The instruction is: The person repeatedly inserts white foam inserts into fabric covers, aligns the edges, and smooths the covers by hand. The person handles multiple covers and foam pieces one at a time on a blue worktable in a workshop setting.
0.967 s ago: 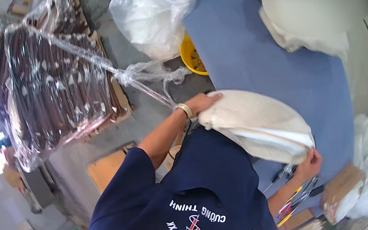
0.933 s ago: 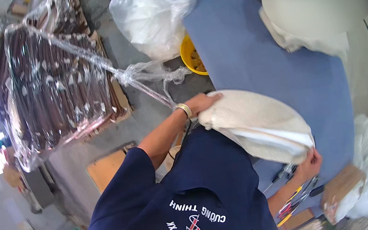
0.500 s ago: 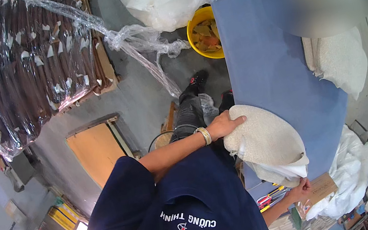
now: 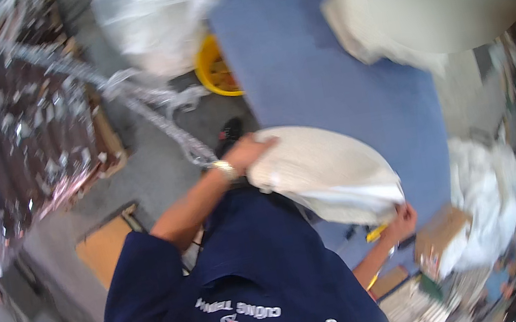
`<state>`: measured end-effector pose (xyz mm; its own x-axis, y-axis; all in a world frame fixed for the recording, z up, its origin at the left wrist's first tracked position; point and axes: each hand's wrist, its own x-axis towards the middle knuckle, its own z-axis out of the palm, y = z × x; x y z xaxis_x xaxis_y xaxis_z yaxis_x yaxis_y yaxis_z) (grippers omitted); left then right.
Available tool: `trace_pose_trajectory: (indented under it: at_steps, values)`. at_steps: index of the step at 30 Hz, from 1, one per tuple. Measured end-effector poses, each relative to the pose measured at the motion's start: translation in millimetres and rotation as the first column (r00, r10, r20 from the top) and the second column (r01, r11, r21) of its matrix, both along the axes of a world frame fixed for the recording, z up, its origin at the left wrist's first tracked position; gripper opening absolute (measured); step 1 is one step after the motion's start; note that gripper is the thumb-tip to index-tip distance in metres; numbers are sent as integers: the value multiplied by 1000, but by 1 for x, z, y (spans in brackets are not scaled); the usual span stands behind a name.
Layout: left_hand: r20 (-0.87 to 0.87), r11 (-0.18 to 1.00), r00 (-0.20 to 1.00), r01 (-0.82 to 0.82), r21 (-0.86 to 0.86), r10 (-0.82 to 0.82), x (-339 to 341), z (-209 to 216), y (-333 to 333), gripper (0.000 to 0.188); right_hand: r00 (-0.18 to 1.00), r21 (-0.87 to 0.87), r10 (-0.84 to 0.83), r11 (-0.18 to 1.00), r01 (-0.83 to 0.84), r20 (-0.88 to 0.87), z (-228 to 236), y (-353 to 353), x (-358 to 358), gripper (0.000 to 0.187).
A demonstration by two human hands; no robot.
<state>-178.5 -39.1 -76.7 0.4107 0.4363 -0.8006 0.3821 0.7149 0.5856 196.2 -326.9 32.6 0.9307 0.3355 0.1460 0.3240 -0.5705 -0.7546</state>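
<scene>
A rounded, cream textured fabric cover (image 4: 326,160) with a white inner layer is held out in front of me over the near edge of the blue table. My left hand (image 4: 251,153) grips its left end, the thumb lying on top. At its right end, my right hand (image 4: 402,221) pinches the lower corner between the fingertips. Whether the cover has padding inside cannot be made out. Below the cover, near my right forearm, lies a blurred yellow-handled tool (image 4: 376,232).
The blue table (image 4: 293,46) stretches away ahead, with more cream fabric pieces (image 4: 354,22) at its far right. A cardboard box (image 4: 444,232) and white plastic sheeting (image 4: 488,190) lie at right. A yellow bucket (image 4: 209,67), plastic bag (image 4: 157,28) and wrapped brown stack (image 4: 25,118) stand left.
My view has turned and blurred, so the surroundings sit further left. The cover is stretched longer and flatter between both hands, which keep hold of its ends.
</scene>
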Motion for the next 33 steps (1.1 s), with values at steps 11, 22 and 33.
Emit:
trace_pose_trajectory:
  at_steps: [11,22,33]
  values:
    - [-536,464,557,829,313,-634,-38,54,7,61,968,622,66,777,102,-242,-6,9,-58,6]
    - [-452,-379,172,337,862,-875,265,177,-74,98,1000,461,-11,887,16,-14,30,25,-73,9]
    - [-283,-190,129,478,858,-950,272,155,-73,82,996,158,-59,985,70,-74,49,17,-77,7]
